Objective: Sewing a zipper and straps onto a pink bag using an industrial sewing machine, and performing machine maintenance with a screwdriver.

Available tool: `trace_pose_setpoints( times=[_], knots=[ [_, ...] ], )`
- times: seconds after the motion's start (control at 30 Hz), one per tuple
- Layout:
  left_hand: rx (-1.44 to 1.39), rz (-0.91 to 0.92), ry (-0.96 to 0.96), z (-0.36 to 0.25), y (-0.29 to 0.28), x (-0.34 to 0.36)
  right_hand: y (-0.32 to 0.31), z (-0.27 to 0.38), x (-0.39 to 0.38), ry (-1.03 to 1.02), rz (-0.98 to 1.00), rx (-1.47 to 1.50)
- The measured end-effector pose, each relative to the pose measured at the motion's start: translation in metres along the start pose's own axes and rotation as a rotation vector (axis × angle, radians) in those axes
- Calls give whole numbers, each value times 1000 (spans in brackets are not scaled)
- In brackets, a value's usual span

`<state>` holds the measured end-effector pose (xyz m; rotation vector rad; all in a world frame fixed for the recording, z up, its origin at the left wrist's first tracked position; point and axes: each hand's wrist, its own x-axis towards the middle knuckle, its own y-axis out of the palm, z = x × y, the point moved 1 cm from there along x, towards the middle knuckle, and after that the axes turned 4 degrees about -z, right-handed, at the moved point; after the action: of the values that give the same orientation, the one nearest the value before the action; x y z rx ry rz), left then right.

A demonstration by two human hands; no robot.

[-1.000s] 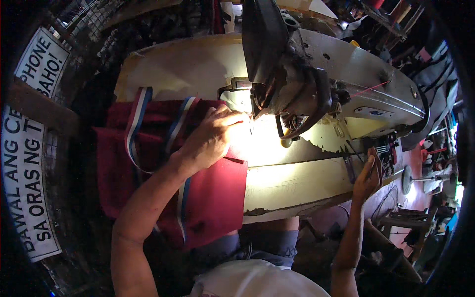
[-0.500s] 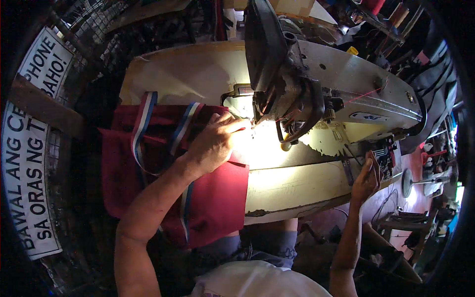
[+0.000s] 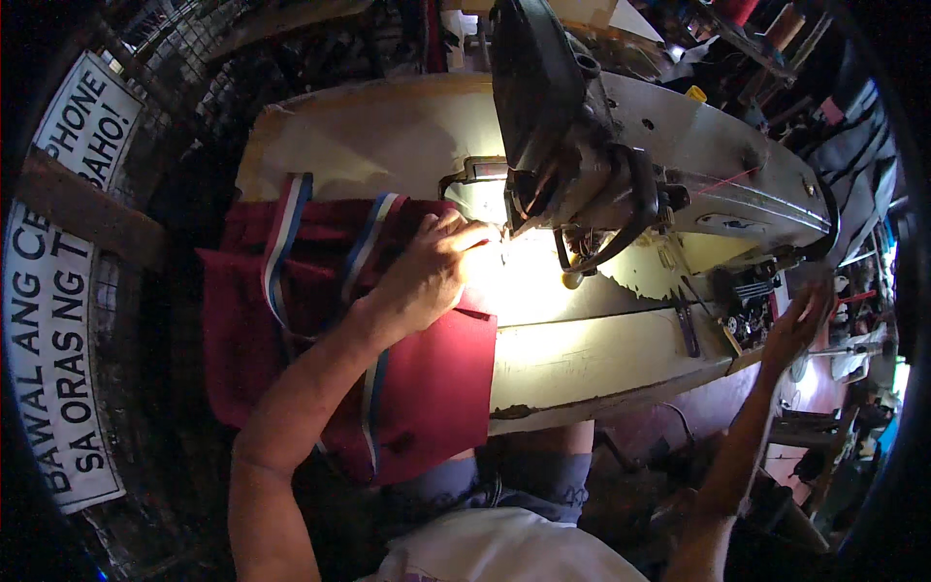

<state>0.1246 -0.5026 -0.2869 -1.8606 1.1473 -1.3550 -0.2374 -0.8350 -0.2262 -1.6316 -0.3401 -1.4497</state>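
Observation:
A red cloth panel (image 3: 441, 373) with striped webbing straps (image 3: 283, 228) lies on the left of the sewing table and hangs over its front edge. Bent fingers of my left hand (image 3: 427, 267) grip its upper right edge, close beside the needle area of the sewing machine (image 3: 708, 145). Bright light washes out the cloth's edge at the fingertips. Past the table's right end, my right hand (image 3: 797, 318) is raised near the machine's wheel end. Motion smears its fingers, so whether they hold anything is unclear.
Dark slim hand tools (image 3: 686, 325) lie on the table's right part, beside a tray of small metal parts (image 3: 747, 315). Thread spools (image 3: 781, 31) stand at the far right. Lettered signs (image 3: 58, 359) hang on the wire mesh at left.
My right hand has moved right and upward, away from the table's front right corner. My left hand stays on the cloth by the needle; the whole view has shifted slightly.

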Motion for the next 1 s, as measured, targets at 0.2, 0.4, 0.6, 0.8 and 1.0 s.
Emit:
trace_pose_setpoints(
  times=[0.2,0.4,0.6,0.8,1.0],
  knots=[
    [-42,60,25,17,-4,11,61,-144,129,-561,289,-319],
    [-22,-37,-80,35,9,33,97,-207,159,-605,501,-424],
    [205,-62,-167,25,26,30,67,-151,60,-26,45,133],
    [197,-120,-218,21,34,27,73,-191,1,386,-21,553],
    [147,-137,-346,31,31,27,96,-254,134,-241,483,-41]
  ],
)
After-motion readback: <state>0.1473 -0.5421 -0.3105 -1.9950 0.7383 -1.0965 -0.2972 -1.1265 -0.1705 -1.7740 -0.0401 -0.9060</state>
